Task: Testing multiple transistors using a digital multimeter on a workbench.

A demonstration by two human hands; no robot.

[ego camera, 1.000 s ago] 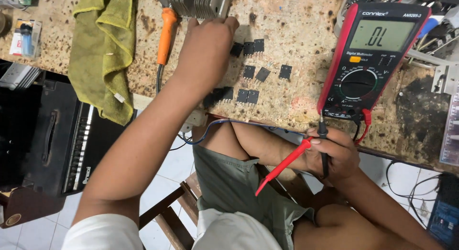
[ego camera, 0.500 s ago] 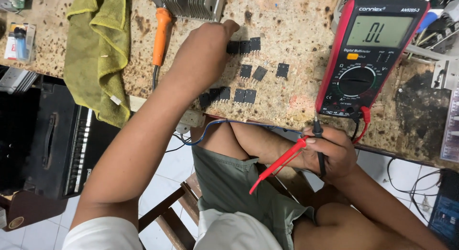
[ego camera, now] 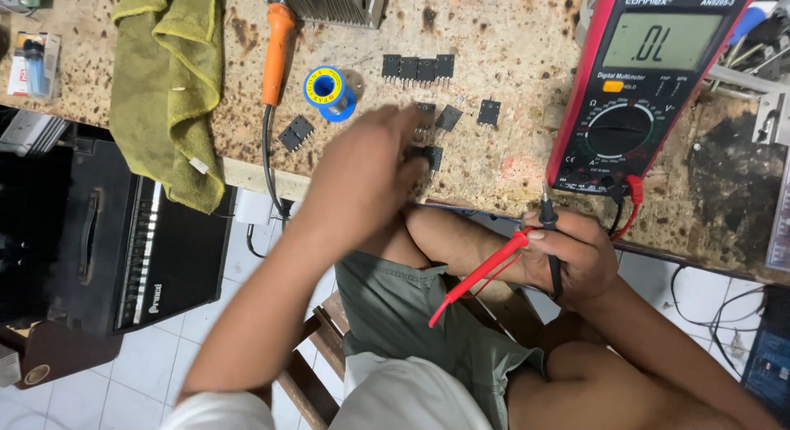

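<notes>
My right hand (ego camera: pixel 572 257) is closest to me, at about 4 o'clock. It is closed around a red probe (ego camera: pixel 481 274) and a black probe (ego camera: pixel 550 232). My left hand (ego camera: pixel 370 179) is a bit farther out, near the middle, over the bench edge. Its fingers curl on a small black chip (ego camera: pixel 429 156); I cannot tell if they pinch it. More black chips (ego camera: pixel 418 68) sit in a row at 12 o'clock. The red meter (ego camera: pixel 650 84) lies at 2 o'clock. A blue solder spool (ego camera: pixel 327 90) sits at 11 o'clock.

Even, bright light (motion blur on the left hand (ego camera: pixel 362 179))
</notes>
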